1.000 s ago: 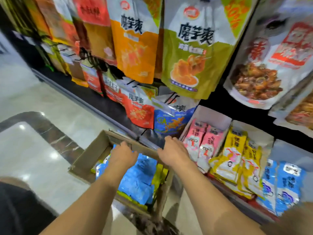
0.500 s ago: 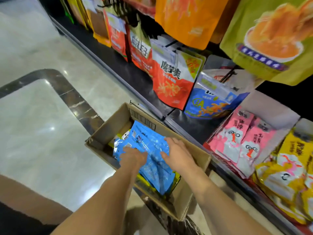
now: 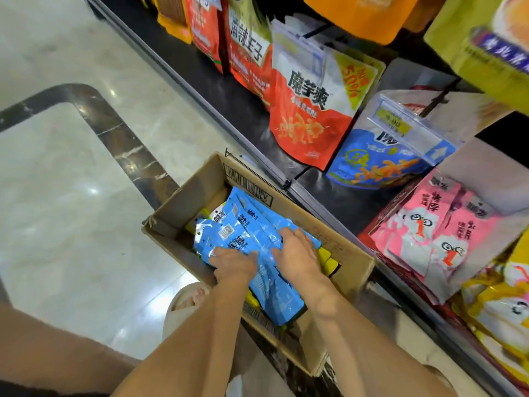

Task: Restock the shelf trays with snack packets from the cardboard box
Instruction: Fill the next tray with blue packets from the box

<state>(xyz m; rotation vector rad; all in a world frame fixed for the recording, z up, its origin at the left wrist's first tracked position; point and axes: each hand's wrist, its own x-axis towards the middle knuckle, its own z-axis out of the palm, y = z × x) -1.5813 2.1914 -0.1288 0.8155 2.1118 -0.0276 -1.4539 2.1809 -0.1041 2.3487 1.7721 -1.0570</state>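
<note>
Left hand [image 3: 233, 265] and right hand [image 3: 297, 259] clasp blue snack packets [image 3: 252, 222] inside the cardboard box [image 3: 183, 202]; I'd lift them out next.

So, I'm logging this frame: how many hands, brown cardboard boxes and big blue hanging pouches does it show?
Hands, left hand and right hand, on the blue packets: 2
Brown cardboard box: 1
Big blue hanging pouch: 1
Total: 4
</note>
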